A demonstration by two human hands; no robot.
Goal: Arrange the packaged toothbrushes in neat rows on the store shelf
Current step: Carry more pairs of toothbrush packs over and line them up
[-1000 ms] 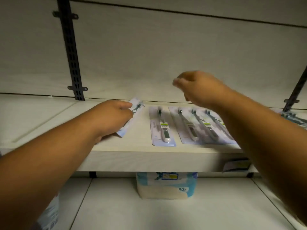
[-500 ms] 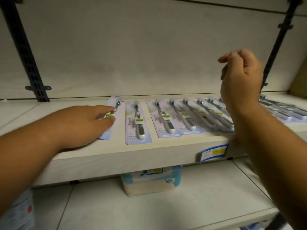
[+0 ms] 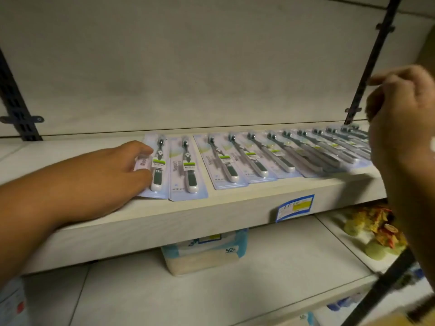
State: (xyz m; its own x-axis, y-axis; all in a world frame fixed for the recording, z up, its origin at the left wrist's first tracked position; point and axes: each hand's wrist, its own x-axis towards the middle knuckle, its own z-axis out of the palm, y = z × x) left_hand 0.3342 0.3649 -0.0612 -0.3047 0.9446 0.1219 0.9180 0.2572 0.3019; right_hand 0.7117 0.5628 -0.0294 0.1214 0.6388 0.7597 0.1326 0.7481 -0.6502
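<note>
- The left hand (image 3: pixel 110 175) lies on the upper shelf (image 3: pixel 164 222) with its fingers fairly straight and spread. They rest on the left side of the leftmost toothbrush pack (image 3: pixel 157 171), with the thumb by the pack's near edge.
- That pack lies flat with the brush head towards the back panel (image 3: pixel 188 67), and its right edge touches or slightly overlaps the second pack (image 3: pixel 188 171).
- After a narrow bare gap comes the long row of packs (image 3: pixel 270 158). They overlap one another like tiles and run off to the right behind the other arm, all with heads pointing to the back.
- The right hand (image 3: pixel 404 123) is raised in the air above the right end of that row, clear of the shelf. Its fingers are loosely curled and I see nothing in them, though the hand is blurred.
- A blue and yellow price label (image 3: pixel 295 207) sits on the front edge of the upper shelf, below the row.
- On the lower shelf (image 3: pixel 259 290), a blue and white wrapped bundle (image 3: pixel 204 252) stands under the upper shelf's edge, with "52" written on it.
- Farther right on that level lies a heap of colourful goods (image 3: pixel 376 231), too blurred to name.
- Black slotted rails run up the back panel, one at the left (image 3: pixel 14 109) and one at the right (image 3: pixel 369 67).
</note>
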